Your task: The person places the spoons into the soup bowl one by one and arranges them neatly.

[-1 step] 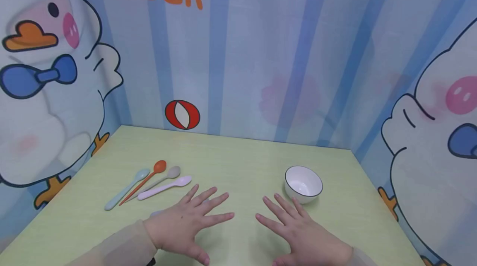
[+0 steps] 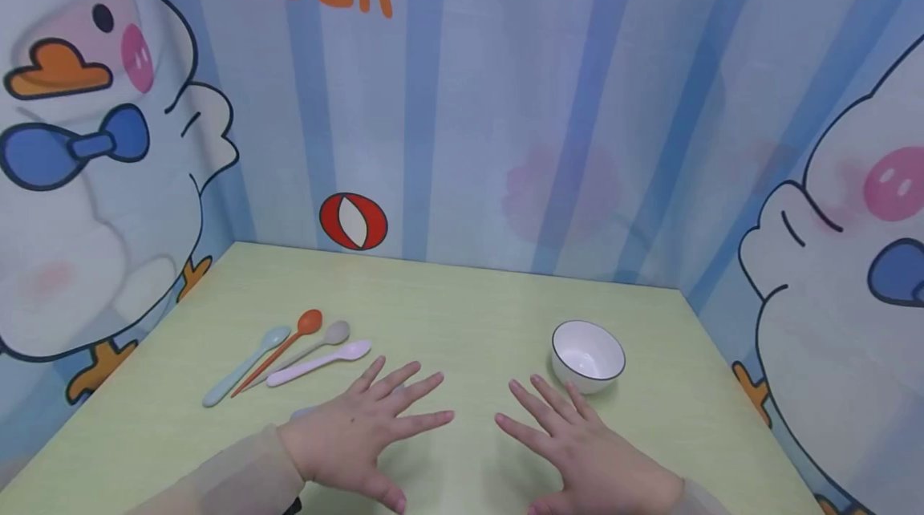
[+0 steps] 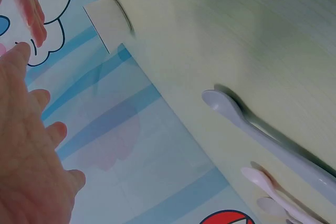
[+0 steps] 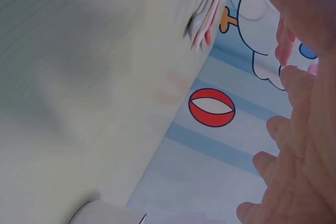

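Both hands hover over the table with fingers spread, holding nothing. The left hand (image 2: 364, 435) is just in front of the spoons and partly covers a lavender-blue spoon (image 3: 262, 139), which the left wrist view shows more fully. Behind it lie a light blue spoon (image 2: 241, 372), an orange spoon (image 2: 309, 322), a grey spoon (image 2: 336, 333) and a pink-lilac spoon (image 2: 318, 365), fanned side by side. The right hand (image 2: 595, 455) is in front of a white bowl (image 2: 588, 354) with a dark rim, upright; in the head view the fingertips come close to it.
The pale green table (image 2: 447, 306) meets a blue striped cloth backdrop (image 2: 462, 98) at its back edge. Cartoon ducks are printed on the cloth at the left and right, and a red and white ball (image 2: 354, 221) near the back edge.
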Motion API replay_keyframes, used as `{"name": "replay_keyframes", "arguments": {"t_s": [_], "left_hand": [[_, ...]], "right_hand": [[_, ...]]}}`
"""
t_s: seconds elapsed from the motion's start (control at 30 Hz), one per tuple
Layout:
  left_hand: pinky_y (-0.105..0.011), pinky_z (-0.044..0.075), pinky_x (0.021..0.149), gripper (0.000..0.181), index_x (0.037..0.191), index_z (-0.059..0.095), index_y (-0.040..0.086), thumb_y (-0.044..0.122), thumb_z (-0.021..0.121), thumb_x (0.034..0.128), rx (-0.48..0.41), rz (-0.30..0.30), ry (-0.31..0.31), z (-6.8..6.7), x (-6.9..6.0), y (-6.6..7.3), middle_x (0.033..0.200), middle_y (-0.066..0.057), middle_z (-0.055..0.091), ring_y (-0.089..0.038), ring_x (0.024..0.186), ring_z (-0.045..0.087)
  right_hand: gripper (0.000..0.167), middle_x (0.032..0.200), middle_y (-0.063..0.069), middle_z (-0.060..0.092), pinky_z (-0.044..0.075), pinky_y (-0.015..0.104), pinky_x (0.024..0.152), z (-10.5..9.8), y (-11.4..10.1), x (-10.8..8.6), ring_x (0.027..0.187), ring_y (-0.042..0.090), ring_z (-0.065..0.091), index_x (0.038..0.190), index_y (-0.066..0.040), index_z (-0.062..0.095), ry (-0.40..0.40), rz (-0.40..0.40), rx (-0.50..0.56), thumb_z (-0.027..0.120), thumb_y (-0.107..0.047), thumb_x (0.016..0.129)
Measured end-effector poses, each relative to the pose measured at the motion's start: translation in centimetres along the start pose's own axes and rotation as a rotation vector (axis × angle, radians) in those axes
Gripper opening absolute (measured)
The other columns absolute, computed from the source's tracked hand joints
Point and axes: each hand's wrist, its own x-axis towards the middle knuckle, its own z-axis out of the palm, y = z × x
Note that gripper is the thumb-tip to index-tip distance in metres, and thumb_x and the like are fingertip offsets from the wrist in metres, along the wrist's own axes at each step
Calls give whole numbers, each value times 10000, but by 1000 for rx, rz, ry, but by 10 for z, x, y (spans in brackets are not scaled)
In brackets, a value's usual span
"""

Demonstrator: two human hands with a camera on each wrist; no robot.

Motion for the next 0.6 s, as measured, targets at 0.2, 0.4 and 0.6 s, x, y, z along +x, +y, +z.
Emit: {"name": "replay_keyframes", "arguments": {"t_s": [0.2, 0.4, 0.6], "left_hand": [[-649, 131, 1080, 925, 1520, 248, 365, 788, 530, 747, 8, 16, 9, 1, 1, 1, 1611, -13, 95, -335, 1446, 137], [-635, 123, 1092, 903, 1524, 246, 349, 772, 517, 773, -33, 12, -27, -1, 2, 0, 1613, -9, 84, -328, 1449, 129], [-592, 163, 1107, 875, 1528, 233, 339, 718, 548, 805, -67, 9, -27, 1, 2, -2, 1596, 2, 174, -296, 1436, 198]], "right_hand": [[903, 1613, 45, 62, 133, 583, 1062, 1, -2, -1, 1448, 353, 103, 1522, -250, 293, -4, -3, 3, 656, -631, 788], [928, 1613, 39, 68, 134, 553, 1092, 2, -2, 0, 1447, 349, 127, 1525, -254, 282, -7, 0, 0, 686, -615, 772], [905, 1598, 26, 160, 203, 419, 1113, 4, 1, 1, 1421, 287, 253, 1518, -249, 300, 43, -7, 4, 666, -631, 784]]}}
